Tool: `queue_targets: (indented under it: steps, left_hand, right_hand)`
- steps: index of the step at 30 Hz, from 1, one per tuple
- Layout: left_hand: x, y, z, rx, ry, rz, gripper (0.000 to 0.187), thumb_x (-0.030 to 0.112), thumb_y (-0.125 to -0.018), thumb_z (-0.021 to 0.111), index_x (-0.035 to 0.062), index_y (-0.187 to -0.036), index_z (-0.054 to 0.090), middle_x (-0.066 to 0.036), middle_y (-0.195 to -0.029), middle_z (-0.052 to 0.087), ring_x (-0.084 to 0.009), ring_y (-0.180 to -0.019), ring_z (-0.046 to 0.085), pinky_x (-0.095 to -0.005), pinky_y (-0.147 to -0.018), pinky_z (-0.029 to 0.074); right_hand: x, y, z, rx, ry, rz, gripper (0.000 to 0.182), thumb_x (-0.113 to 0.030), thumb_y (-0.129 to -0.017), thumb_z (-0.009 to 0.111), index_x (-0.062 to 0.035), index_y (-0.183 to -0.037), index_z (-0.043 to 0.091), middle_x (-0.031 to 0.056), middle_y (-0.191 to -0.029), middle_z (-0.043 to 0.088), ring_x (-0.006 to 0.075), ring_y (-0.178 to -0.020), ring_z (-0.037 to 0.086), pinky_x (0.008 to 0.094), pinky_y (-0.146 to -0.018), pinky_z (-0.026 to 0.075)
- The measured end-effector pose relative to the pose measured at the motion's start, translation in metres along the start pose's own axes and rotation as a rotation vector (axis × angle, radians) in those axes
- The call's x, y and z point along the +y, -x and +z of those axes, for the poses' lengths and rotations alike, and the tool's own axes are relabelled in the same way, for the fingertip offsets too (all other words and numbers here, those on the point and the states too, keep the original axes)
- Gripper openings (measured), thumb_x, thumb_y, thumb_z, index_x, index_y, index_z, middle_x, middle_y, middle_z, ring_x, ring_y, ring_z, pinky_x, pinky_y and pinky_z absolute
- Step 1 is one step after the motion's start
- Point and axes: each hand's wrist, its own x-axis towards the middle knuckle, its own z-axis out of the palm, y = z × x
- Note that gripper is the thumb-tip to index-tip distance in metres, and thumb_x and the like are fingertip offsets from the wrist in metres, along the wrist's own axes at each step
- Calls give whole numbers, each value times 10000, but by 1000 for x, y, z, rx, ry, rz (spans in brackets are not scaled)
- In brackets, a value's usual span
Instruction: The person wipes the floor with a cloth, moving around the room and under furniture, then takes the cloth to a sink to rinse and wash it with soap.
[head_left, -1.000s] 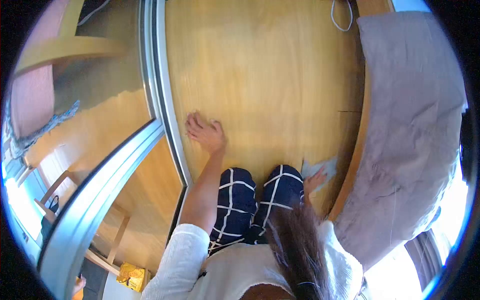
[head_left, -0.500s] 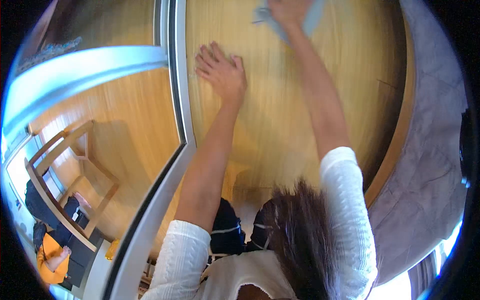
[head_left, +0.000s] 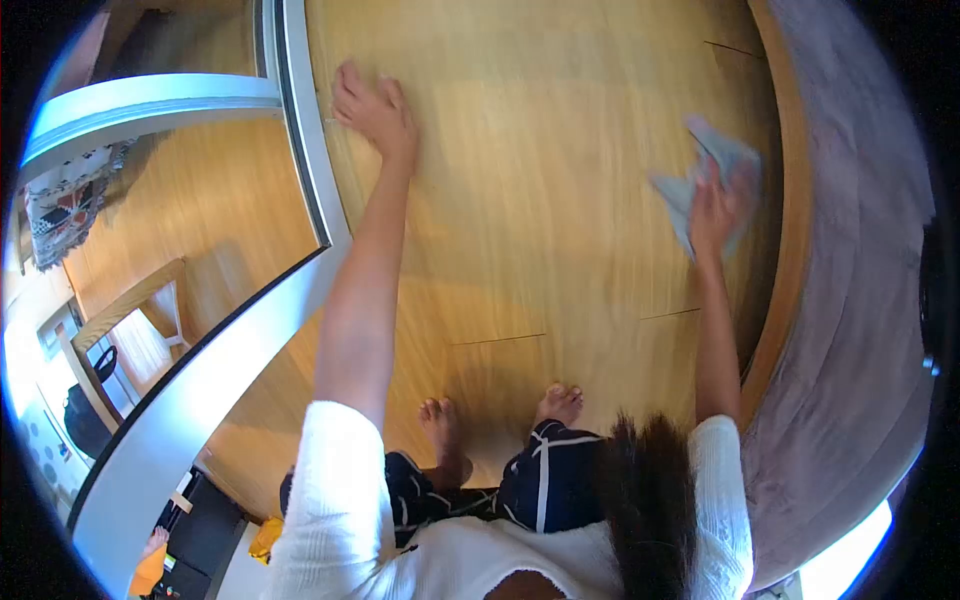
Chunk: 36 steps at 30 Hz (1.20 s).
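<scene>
On the wooden floor (head_left: 520, 200), close to the metal frame at the left, my left hand (head_left: 378, 112) rests with its fingers apart and nothing in it. A grey-blue cloth (head_left: 740, 160) lies against the floor at the right, near the wooden base of the bed or couch. My right hand (head_left: 722, 205) is pressed onto this cloth, slightly blurred, with cloth spread out on both sides of it.
A metal door frame (head_left: 318, 150) runs down the left. Beyond it are a wooden chair (head_left: 135, 300) and a patterned textile (head_left: 68, 210). Grey upholstery (head_left: 860, 300) with a wooden edge (head_left: 792, 200) borders the right. My bare feet (head_left: 560, 403) are below.
My right hand and the cloth have swept from the top middle down to the right side. My left hand has shifted left in the view, and my feet have come into sight.
</scene>
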Motion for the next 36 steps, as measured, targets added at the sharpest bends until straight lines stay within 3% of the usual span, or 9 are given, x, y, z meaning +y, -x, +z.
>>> queue_targets:
  steps: [1,8,12,15,16,20,25,28,36]
  left_hand:
    - [4,9,-14,-3,-9,83,489,104,-777,532,16,-1231,372,-163,-1252,381,-312,-1177,332,-436,-993,208]
    - [3,194,-147,-151,151,-141,403,120,-853,503,4,-1227,410,-159,-1262,404,-296,-1177,356,-396,-984,269]
    - [-21,218,-191,13,55,-485,425,132,-861,504,26,-1254,380,-123,-1275,398,-247,-1142,378,-373,-919,306]
    - [-23,192,-205,124,217,-674,437,125,-872,490,34,-1275,347,-101,-1271,396,-221,-1110,384,-349,-866,327]
    - [-22,184,-209,127,224,-646,423,124,-874,488,31,-1266,360,-102,-1265,400,-216,-1095,395,-338,-857,334]
    - [-36,155,-218,142,247,-501,358,134,-883,488,6,-1212,429,-109,-1217,439,-206,-1025,443,-303,-827,359]
    - [-54,147,-228,36,225,-436,323,152,-872,535,-28,-1138,500,-145,-1111,516,-242,-1040,459,-339,-832,369]
    - [-46,142,-232,50,151,-317,274,148,-853,567,-20,-1069,549,-139,-1042,568,-230,-953,503,-338,-797,383]
    - [-66,142,-224,36,105,-220,247,81,-778,635,-1,-1005,583,-159,-934,620,-301,-817,571,-367,-725,415]
  right_hand:
    - [28,41,-15,-44,49,155,455,-264,-790,609,-130,-1212,507,199,-1195,487,345,-1135,426,476,-956,302]
    - [41,30,30,76,168,395,365,-313,-816,522,-114,-1120,559,159,-1151,528,320,-1118,448,485,-944,307]
    - [-120,-90,101,224,59,163,353,-341,-832,472,-105,-1067,588,136,-1126,552,306,-1108,460,491,-938,310]
    - [-274,-152,149,-175,-263,-33,498,-271,-816,453,-38,-1255,412,145,-1299,417,321,-1186,377,444,-1011,231]
    - [-317,-151,147,67,-461,-76,474,-242,-820,438,-17,-1236,419,154,-1293,417,333,-1167,390,462,-998,244]
    - [-390,-64,68,-270,-476,-528,539,-379,-833,472,-80,-1277,407,121,-1319,396,295,-1246,323,486,-1016,218]
    - [-310,103,-36,-600,-745,-800,436,-305,-835,485,-67,-1201,491,51,-1418,253,279,-1310,212,466,-1060,150]
    - [-206,115,-41,-900,-571,-430,503,-323,-781,555,-86,-1216,467,133,-1370,327,311,-1274,280,468,-1046,186]
    - [-95,-30,41,-162,-30,-97,522,-474,-885,357,-193,-1325,361,39,-1427,234,296,-1309,200,522,-1039,139]
